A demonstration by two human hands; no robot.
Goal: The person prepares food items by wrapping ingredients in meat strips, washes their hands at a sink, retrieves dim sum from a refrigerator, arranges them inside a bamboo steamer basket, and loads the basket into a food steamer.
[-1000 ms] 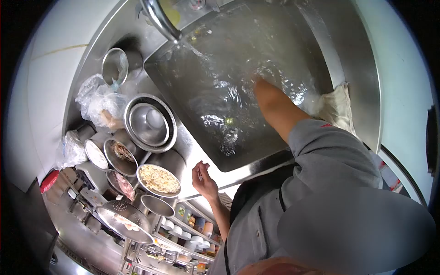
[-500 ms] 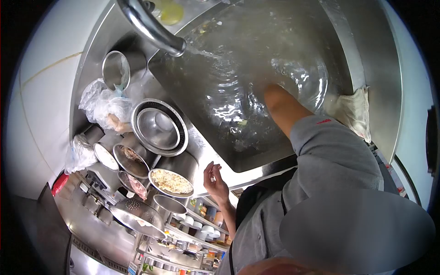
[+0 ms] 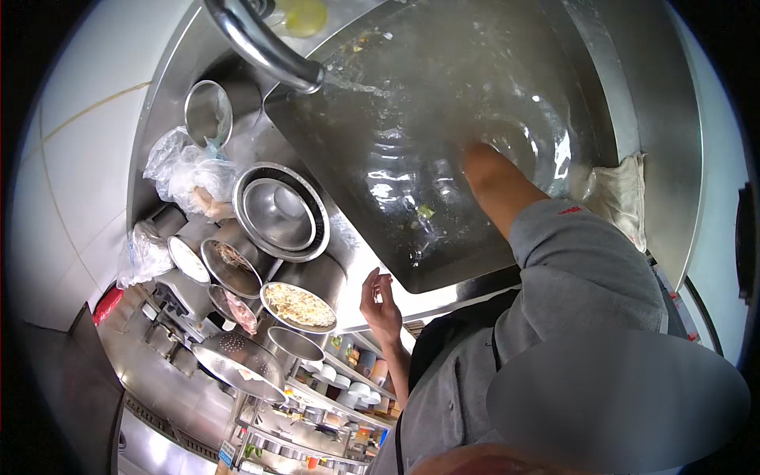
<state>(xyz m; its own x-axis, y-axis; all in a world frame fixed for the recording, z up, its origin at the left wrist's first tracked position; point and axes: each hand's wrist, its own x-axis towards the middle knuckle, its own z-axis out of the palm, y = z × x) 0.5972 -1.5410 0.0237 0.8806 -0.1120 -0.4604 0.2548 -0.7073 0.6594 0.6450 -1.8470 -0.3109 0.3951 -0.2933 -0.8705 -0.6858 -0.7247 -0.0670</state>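
Over the last second the water point(image 3: 412, 119) in the sink point(image 3: 459, 267) had calmed: on my feed, the broken splashes round the right forearm point(image 3: 503, 178) had eased into wide, smooth rings. The forearm still went under near the sink's middle, so I judged that the work below the surface had slowed rather than stopped. The water hid the right hand, and I could not tell what its fingers did. A green scrap point(image 3: 426, 211) showed toward the sink's near left corner. I saw the left hand point(image 3: 381, 305) just outside that corner, its fingers loosely curled and a little apart, with nothing in them that I could make out.

Along the sink's left edge, the steel desk point(image 3: 352, 241) carried nested bowls point(image 3: 281, 212), a tub of pale shreds point(image 3: 299, 306) and plastic bags point(image 3: 186, 178). The tap point(image 3: 265, 51) leaned over the far left corner; a cloth point(image 3: 621, 198) lay over the right edge. Past the desk's left side stood a tiled wall point(image 3: 87, 134).
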